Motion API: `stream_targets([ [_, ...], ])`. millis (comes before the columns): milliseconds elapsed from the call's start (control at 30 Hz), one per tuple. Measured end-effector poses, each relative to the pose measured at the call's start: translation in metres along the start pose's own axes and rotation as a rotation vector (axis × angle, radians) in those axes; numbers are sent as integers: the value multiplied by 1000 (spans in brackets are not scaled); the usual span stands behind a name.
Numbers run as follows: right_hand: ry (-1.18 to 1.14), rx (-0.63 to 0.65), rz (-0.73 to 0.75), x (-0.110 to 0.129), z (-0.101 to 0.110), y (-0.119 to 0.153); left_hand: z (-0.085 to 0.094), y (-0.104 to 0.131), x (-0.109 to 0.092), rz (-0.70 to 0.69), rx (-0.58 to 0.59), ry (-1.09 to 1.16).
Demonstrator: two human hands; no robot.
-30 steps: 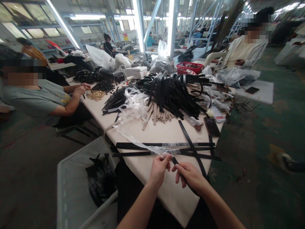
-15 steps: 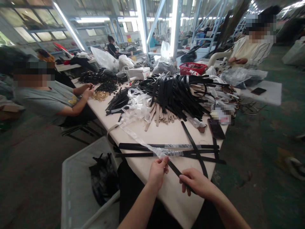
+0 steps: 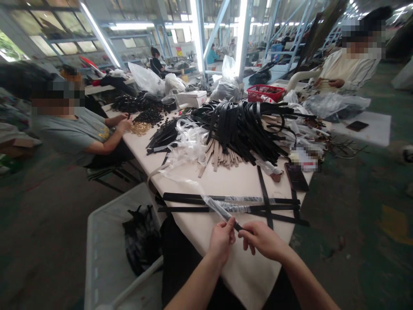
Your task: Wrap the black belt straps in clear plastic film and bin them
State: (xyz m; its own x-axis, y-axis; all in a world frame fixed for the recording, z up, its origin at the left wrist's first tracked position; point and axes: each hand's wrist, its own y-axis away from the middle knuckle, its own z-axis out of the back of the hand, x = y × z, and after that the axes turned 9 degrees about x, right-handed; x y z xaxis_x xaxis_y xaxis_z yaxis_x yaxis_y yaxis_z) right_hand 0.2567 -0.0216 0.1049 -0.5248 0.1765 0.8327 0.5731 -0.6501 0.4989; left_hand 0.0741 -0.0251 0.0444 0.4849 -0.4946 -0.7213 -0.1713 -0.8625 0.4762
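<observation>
My left hand pinches a clear plastic sleeve at its near end, around a black strap. My right hand is closed on that black strap just right of the left hand. Part of the strap shows dark inside the sleeve, up and left of my fingers. The sleeve's far end trails limp toward a heap of white plastic sleeves. Beyond my hands, several black straps lie across the table, some with clear plastic around their middles. Another strap crosses over them.
A big pile of black straps covers the table's middle. A phone lies at the right edge. A white bin with black pieces stands lower left. One co-worker sits left, another back right. A red basket stands behind.
My hands have come closer together. The black strap now reaches further up inside the plastic sleeve, and the crossing strap's lower end has swung left. The whole view has shifted slightly.
</observation>
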Motion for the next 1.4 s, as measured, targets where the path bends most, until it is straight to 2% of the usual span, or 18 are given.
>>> stream_targets([
  [167, 229, -91, 43, 5, 13, 4, 1, -2, -5, -65, -74, 46],
  [267, 278, -112, 52, 8, 15, 0, -6, 1, 0, -51, -45, 5],
  [333, 281, -110, 64, 9, 16, -5, -10, 11, 0, -19, 3, -127],
  [400, 227, -78, 53, 8, 22, -5, -7, 28, -9, -52, 49, -418],
  [433, 192, -59, 43, 6, 26, -3, -5, 37, -17, -128, 57, -611],
  [533, 127, -5, 31, 5, 39, 5, 4, 49, -52, -538, 71, -1202],
  [600, 130, 30, 38, 11, 44, 7, 6, 37, -73, -725, 169, -1527],
  [667, 173, 38, 63, 22, 46, 8, 6, 13, -89, -729, 310, -1792],
  [733, 276, -17, 97, 31, 50, 12, 6, -12, -97, -670, 362, -1950],
  [800, 386, -82, 86, 37, 54, 17, 7, -28, -98, -666, 331, -2006],
  [900, 468, -112, 54, 41, 57, 15, 1, -34, -87, -732, 309, -2000],
  [1033, 400, -33, 101, 40, 52, 3, -12, -27, -74, -764, 390, -1927],
  [1100, 326, 32, 63, 35, 51, 3, -14, -24, -74, -771, 364, -1876],
  [1200, 275, 52, -20, 27, 49, 2, -15, -22, -74, -741, 308, -1837],
  [1333, 233, 69, 24, 27, 45, 0, -17, -24, -66, -703, 426, -1820],
  [1400, 210, 95, 24, 26, 48, 4, -15, -25, -65, -697, 417, -1806],
])
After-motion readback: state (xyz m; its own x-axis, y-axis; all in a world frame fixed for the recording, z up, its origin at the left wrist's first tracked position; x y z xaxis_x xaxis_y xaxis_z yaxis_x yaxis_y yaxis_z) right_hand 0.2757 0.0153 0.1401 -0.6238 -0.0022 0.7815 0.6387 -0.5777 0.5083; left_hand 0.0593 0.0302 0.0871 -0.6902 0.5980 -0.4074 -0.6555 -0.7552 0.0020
